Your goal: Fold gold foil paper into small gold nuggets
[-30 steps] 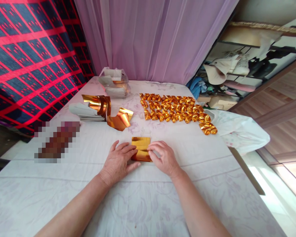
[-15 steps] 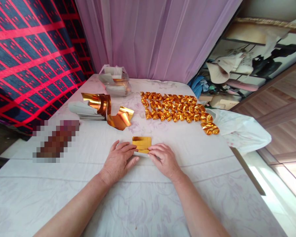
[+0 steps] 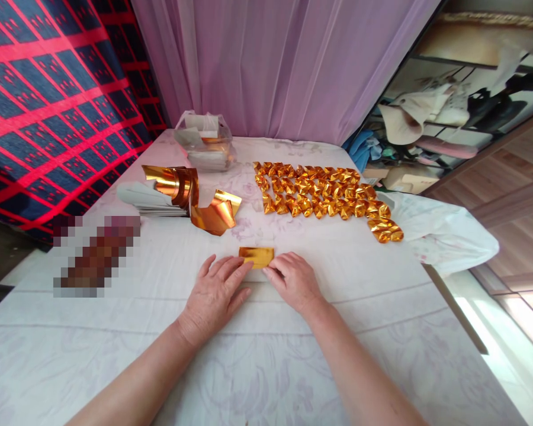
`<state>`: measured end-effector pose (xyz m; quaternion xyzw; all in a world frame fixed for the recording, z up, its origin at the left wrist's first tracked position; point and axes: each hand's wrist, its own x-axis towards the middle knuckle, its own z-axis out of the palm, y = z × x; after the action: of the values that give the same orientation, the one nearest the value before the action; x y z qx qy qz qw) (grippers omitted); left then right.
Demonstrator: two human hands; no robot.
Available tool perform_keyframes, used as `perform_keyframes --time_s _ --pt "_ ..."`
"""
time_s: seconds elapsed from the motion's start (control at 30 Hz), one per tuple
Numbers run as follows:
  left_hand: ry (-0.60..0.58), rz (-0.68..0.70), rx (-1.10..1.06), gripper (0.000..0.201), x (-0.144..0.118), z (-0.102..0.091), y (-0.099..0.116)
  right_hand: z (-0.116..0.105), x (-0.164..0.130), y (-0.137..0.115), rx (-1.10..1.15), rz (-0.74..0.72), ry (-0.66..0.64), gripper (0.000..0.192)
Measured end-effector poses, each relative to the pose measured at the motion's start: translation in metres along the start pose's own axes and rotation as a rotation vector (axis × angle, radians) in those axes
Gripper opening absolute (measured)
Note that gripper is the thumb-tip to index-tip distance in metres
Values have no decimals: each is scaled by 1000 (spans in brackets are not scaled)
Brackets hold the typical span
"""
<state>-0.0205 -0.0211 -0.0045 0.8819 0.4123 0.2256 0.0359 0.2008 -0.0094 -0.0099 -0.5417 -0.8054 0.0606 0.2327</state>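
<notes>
1 folded gold foil (image 3: 256, 255); left hand (image 3: 214, 291) touching, fingers spread; right hand (image 3: 296, 280) at near corner, curled, pinch unclear.

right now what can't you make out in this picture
Head view:
- gold foil piece: near corners, hidden by fingers of the left hand and right hand
- pixelated patch: contents, masked by blocks
- clear bag: back contents, hidden by those in front
- left forearm: elbow end, cut off by bottom edge
</notes>
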Motion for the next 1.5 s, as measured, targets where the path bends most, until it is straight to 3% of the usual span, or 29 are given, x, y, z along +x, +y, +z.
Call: perform_keyframes --time_s 0.27,0.67,1.0,1.5 --pt "0 194 68 36 -4 3 30 6 -2 0 19 -17 123 29" --pt "-89 143 165 51 -9 9 32 6 -3 -1 141 37 127 17" --pt "-130 99 141 57 -12 10 33 7 -3 -2 109 60 133 16" --pt "-120 120 182 52 -9 9 34 4 -1 -1 157 65 130 14"
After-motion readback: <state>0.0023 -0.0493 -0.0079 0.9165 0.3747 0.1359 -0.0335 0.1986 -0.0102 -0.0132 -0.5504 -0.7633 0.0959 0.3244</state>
